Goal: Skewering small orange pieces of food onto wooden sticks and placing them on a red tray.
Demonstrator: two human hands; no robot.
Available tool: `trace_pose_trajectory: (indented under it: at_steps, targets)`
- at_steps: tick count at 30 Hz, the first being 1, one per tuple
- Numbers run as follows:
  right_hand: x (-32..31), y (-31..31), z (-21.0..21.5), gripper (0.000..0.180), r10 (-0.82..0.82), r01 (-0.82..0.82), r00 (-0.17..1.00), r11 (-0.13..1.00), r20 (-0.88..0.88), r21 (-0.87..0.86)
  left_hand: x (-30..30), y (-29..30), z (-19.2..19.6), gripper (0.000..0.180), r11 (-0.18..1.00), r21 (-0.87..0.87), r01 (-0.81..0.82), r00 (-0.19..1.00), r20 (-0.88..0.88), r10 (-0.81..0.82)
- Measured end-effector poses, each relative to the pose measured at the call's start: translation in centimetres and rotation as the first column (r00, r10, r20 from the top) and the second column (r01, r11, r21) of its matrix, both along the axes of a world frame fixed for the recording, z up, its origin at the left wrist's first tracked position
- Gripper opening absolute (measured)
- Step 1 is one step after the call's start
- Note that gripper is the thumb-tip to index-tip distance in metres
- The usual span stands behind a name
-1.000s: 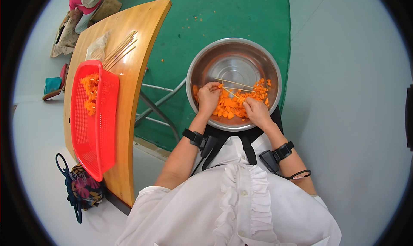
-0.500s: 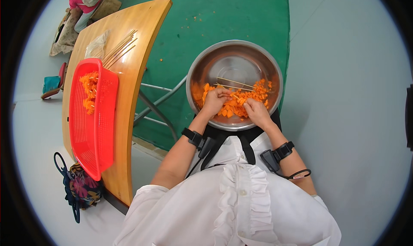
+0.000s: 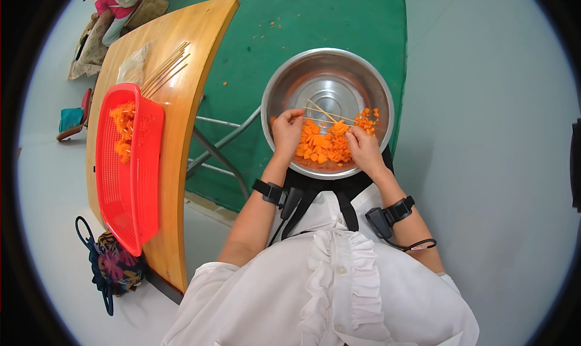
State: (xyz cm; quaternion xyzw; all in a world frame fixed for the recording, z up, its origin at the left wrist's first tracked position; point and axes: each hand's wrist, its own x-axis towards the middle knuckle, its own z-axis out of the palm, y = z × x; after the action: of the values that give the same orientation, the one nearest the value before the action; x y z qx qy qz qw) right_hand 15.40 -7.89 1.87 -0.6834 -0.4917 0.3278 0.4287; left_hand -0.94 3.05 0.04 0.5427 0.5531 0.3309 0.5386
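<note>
A wide steel basin (image 3: 273,80) rests at my lap, with many small orange vegetable pieces (image 3: 324,146) in its near half. My left hand (image 3: 287,129), on the basin's left side, is closed in a pinch at the left end of a thin wooden skewer (image 3: 321,120). At the other end, my right hand (image 3: 364,150) is closed with thumb and fingers together by the orange pieces. Its fingertips partly hide what they grip. Further skewers (image 3: 317,107) lie slanting across the basin, just beyond my hands. More orange pieces sit at the basin's right wall.
On the left, a wooden table (image 3: 203,37) carries a red plastic basket (image 3: 130,207) with orange pieces on sticks, loose skewers (image 3: 166,71) and a clear bag (image 3: 133,65). A floral bag (image 3: 118,264) is beside the table. Another person (image 3: 115,7) sits at the far left.
My hands have drawn apart: the left one has moved left and slightly up, off the orange pieces. The skewer between them shows more bare length.
</note>
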Motion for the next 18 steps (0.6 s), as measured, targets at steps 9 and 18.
trace_pose_trajectory:
  at_steps: [9, 18]
  targets:
    - [0.8, 0.2, 0.5, 0.016, -0.054, 0.053, 0.998, 0.998, -0.032, -0.016, 0.4, -0.8, 0.3, 0.019, 0.754, 0.206, 0.624, 0.641, -0.686, -0.344]
    - [0.8, 0.2, 0.7, 0.017, -0.024, 0.023, 0.997, 1.000, -0.071, -0.020, 1.6, -1.2, -1.3, 0.015, 0.559, 0.236, 0.795, 0.434, -0.865, -0.251]
